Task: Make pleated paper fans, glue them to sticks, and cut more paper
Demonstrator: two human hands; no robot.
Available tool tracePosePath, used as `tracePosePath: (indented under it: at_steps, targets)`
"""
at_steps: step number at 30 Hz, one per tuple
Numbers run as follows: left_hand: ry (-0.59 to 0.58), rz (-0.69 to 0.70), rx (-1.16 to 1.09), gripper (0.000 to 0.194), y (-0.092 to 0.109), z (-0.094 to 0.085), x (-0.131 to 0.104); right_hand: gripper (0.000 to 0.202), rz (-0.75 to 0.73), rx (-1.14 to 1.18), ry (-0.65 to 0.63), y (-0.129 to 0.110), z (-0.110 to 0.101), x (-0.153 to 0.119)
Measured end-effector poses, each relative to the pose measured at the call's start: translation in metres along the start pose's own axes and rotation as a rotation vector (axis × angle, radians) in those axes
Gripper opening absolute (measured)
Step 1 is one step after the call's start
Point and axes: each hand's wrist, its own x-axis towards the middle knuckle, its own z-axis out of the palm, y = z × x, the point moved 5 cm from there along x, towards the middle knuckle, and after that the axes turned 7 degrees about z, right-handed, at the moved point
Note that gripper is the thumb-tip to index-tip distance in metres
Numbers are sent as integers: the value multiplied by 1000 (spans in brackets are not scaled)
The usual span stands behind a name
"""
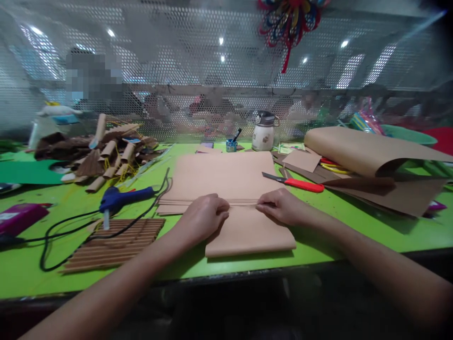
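Brown kraft paper (226,174) lies in the middle of the green table, with narrow layered folds running across it. Its near part curls under at the table's front edge. My left hand (207,215) is closed at the left of the folds, fingers pinching the paper. At the right of the same folds, my right hand (279,205) pinches the paper between thumb and fingers. A red utility knife (300,183) with its blade out lies just beyond my right hand. Left of the paper is a blue hot glue gun (122,198) with a black cord.
Under the glue gun's nozzle lies a corrugated brown sheet (116,243). Paper rolls and scraps (113,156) are heaped at the back left. A white bottle (264,134) and a small blue jar (231,145) stand behind. Large kraft sheets (364,146) occupy the right; a perforated screen (198,61) rises behind.
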Motion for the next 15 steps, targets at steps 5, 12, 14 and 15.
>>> tracePosePath:
  at_steps: [5, 12, 14, 15]
  targets:
    - [37, 17, 87, 19, 2, 4, 0, 18, -100, -112, 131, -5, 1, -9]
    - [84, 193, 144, 26, 14, -7, 7, 13, -203, -135, 190, -7, 7, -11]
    - [39, 233, 83, 26, 24, -13, 11, 13, -212, -110, 175, -6, 6, -10]
    - [0, 249, 46, 25, 31, -15, 13, 13, -213, -102, 167, -6, 6, -10]
